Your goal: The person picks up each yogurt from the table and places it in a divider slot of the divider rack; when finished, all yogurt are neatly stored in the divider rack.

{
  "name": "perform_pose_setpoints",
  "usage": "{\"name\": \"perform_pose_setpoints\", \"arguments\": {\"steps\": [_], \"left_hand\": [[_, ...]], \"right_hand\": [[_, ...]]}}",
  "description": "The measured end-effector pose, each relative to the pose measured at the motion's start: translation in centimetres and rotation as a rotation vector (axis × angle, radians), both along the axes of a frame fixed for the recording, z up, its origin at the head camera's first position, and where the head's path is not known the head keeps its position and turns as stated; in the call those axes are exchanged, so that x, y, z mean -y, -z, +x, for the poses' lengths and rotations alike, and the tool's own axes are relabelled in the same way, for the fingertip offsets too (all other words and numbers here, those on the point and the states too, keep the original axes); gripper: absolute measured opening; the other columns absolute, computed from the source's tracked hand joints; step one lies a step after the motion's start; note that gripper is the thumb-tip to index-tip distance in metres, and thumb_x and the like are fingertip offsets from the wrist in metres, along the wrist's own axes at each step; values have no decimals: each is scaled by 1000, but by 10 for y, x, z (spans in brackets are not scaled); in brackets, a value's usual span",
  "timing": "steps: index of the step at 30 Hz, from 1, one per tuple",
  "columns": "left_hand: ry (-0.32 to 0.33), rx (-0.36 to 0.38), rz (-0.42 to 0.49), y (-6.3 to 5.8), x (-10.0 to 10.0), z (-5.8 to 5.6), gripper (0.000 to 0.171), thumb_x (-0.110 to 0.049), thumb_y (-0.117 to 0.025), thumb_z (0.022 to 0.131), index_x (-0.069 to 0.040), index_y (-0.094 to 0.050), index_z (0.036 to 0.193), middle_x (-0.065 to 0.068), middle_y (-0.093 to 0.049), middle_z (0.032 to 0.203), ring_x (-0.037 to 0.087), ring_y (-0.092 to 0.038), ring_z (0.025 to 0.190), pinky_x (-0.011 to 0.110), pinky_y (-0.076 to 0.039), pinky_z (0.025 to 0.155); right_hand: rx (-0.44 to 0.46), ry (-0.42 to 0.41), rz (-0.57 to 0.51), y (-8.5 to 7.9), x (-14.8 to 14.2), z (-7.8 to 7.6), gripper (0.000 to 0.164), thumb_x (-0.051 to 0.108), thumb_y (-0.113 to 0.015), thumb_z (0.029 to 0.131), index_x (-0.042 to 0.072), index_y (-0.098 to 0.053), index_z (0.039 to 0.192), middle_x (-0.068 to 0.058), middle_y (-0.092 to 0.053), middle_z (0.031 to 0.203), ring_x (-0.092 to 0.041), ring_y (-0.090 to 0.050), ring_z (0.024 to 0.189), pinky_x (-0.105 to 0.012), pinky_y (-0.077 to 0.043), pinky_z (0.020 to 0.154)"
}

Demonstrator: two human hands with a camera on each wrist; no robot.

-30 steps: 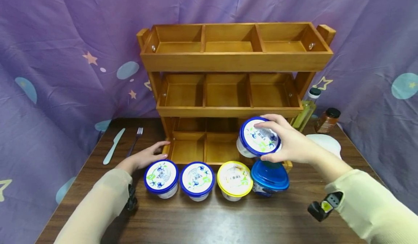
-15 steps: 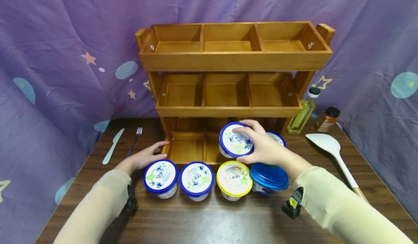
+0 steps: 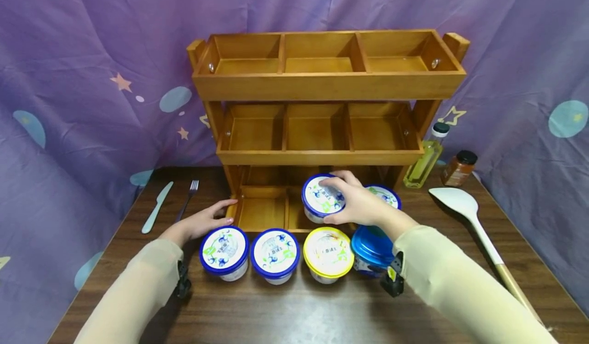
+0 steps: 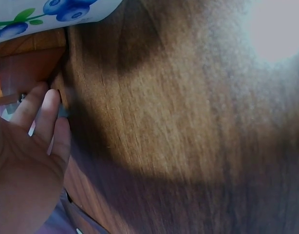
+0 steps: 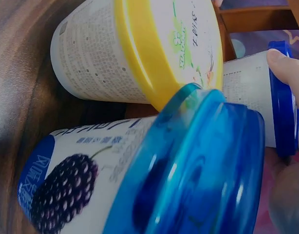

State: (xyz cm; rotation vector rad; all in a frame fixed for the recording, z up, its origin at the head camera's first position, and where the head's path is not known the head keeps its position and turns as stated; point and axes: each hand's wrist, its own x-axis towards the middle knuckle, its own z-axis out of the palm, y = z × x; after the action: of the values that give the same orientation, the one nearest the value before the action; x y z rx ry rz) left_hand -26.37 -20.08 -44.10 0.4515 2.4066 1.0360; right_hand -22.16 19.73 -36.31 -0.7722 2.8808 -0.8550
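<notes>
Tub (image 3: 315, 199) sits between the fingers of the right hand (image 3: 359, 201), parted around its lid, gripping it; left hand (image 3: 199, 225), fingers relaxed, touches the rack (image 3: 322, 87).

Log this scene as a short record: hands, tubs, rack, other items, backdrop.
Right hand: grips held tub at the bottom tray; whether it rests there is unclear
Left hand: at the bottom tray's left side
Front row, left to right: first blue-rimmed tub, second blue-rimmed tub, yellow-lidded tub, blue-lidded tub
Partly hidden: rear blue-rimmed tub, beyond the right arm
Rack: wooden, tiered, divided trays
Table left: knife, fork
Table right: bottle, jar, white-headed spoon
Backdrop: purple cloth
</notes>
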Motion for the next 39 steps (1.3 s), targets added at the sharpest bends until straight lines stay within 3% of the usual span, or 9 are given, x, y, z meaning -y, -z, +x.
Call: {"name": "perform_pose_setpoints", "arguments": {"steps": [16,39], "left_hand": [[8,-1,-26,2,2,-2,64,-38,-51,95,-20,-22,149,32,-28,143,47,-27,131,62,-23,101],[8,-12,-32,2,1,-2,64,-40,-52,95,-20,-24,149,31,-30,143,47,-28,131,63,-23,101]], "right_hand": [[139,43,31,7,15,-12,77,34,-81,70,19,-45,136,-23,-21,146,-44,-37,124,-58,-34,97],[218,64,162,18,32,-21,75,39,-78,71,17,-47,136,-23,-21,146,-42,-34,126,-54,-35,98]]}}
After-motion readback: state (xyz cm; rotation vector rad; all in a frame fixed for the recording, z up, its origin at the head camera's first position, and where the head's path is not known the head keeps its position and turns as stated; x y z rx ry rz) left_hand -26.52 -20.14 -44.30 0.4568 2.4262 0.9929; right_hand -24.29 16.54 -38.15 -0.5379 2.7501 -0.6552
